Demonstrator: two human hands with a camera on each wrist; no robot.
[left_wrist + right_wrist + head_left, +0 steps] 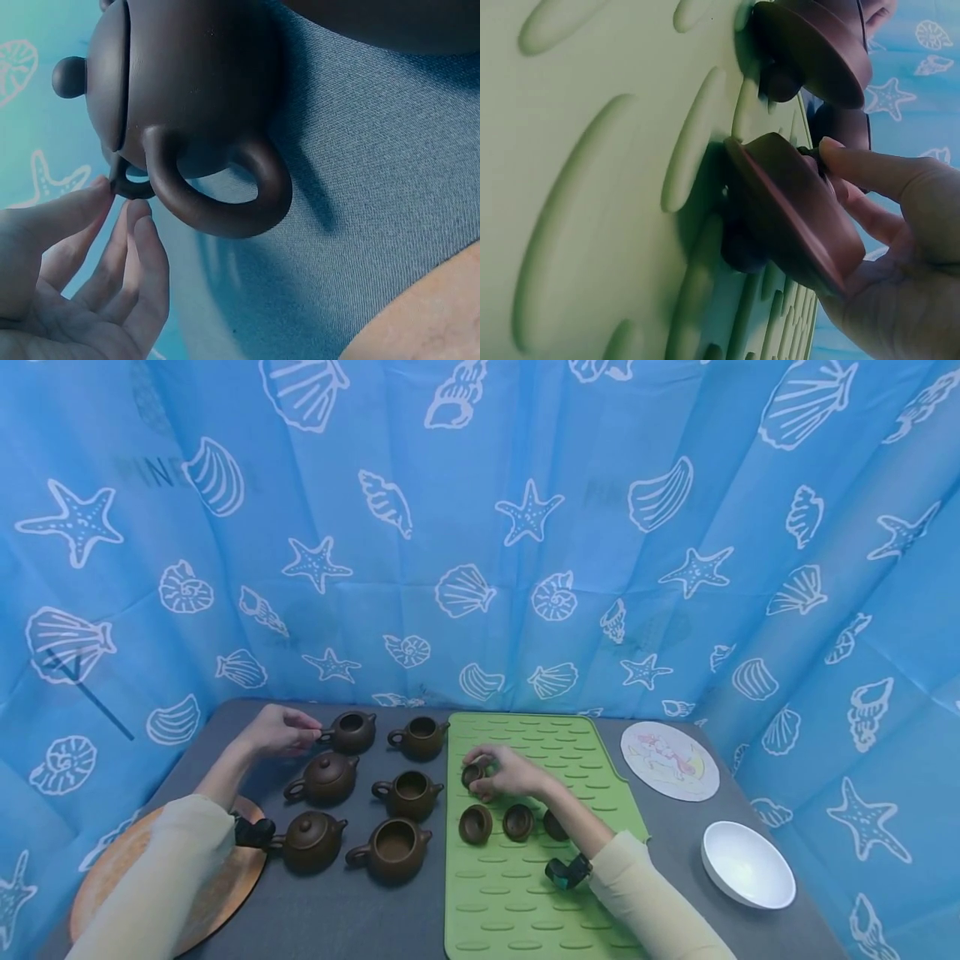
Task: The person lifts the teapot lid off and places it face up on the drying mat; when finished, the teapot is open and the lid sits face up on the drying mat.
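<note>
The left grip [281, 731] is narrow, thumb and fingertips pinched at the handle of the far-left teapot [352, 732], which sits open-topped at about eleven o'clock on the desk [322, 918]. In the left wrist view the fingertips [124, 217] meet a thin dark loop just behind the big handle of a lidded pot [187, 97]; I can't tell how firmly they hold it.

The right grip [504, 772] is curled round a small lid [472, 773], holding it upside down on the green mat [517, 893] near twelve o'clock. The right wrist view shows the thumb [870, 169] on the lid's rim [795, 214] and the fingers under its far edge, the knob down against the mat's ridges.

Three more lids lie upside down in a row at six o'clock of that hand: one [476, 824], another [518, 822], and a third [555, 825] partly hidden by the forearm.

Six teapots stand in two columns left of the mat. Beside the held one is an open pot [420, 737]; below them a lidded pot [324, 778] and an open one [408, 794]; nearest, a lidded pot [311, 842] and an open one [393, 850].

A round copper tray [217, 893] lies at eight o'clock under the left forearm. A patterned coaster [670, 760] is at two o'clock and a white bowl [747, 865] at four o'clock.
</note>
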